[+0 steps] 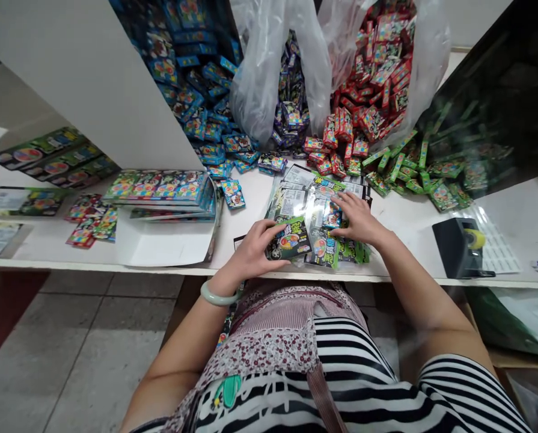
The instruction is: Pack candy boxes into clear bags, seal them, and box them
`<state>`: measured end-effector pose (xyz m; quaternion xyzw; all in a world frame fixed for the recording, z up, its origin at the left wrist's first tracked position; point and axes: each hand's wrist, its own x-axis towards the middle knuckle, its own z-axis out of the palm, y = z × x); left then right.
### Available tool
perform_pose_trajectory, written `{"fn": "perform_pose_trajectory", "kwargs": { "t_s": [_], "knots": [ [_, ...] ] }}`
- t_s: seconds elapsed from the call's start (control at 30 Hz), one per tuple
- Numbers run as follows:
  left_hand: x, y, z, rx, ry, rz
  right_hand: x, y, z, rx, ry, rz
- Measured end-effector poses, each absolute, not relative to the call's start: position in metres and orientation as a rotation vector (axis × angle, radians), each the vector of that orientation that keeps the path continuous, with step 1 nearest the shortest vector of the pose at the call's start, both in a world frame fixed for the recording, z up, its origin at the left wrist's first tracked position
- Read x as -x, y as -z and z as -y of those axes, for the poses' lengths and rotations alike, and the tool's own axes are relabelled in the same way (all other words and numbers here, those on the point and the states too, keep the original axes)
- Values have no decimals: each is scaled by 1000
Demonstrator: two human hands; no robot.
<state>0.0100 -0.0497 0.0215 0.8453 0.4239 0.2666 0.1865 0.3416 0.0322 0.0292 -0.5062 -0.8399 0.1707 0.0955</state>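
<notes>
My left hand (260, 249), with a pale bangle at the wrist, holds a black and green printed packet (290, 239) between thumb and fingers. To its right, my right hand (356, 221) has its thumb and fingers round a small blue box (331, 214). Both hands are over a spread of flat clear and green printed bags (323, 248) near the table's front edge. Another small blue box (233, 194) lies on the table to the left of the bags.
Behind are heaps of blue boxes (205, 129), purple boxes (291, 114), red boxes (372, 102) and green boxes (413, 168), some in plastic bags. At left stands a white tray (165, 243) with stacked cards (160, 186). A tape dispenser (458, 249) is at right.
</notes>
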Motion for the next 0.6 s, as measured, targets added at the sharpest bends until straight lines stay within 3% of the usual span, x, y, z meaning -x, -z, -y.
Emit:
{"fn": "perform_pose_trajectory", "kwargs": {
  "t_s": [0.23,0.43,0.6],
  "knots": [
    [-7,-24,49,-2363,-777,-1191,-341,-53,-15,1150,-576,2266],
    [-12,-24,46,-2406,-852,-1066,-331,-107,9,804,-690,2630],
    [-15,-29,49,-2446,-851,-984,-319,-117,5,782,-636,2842]
  ]
}}
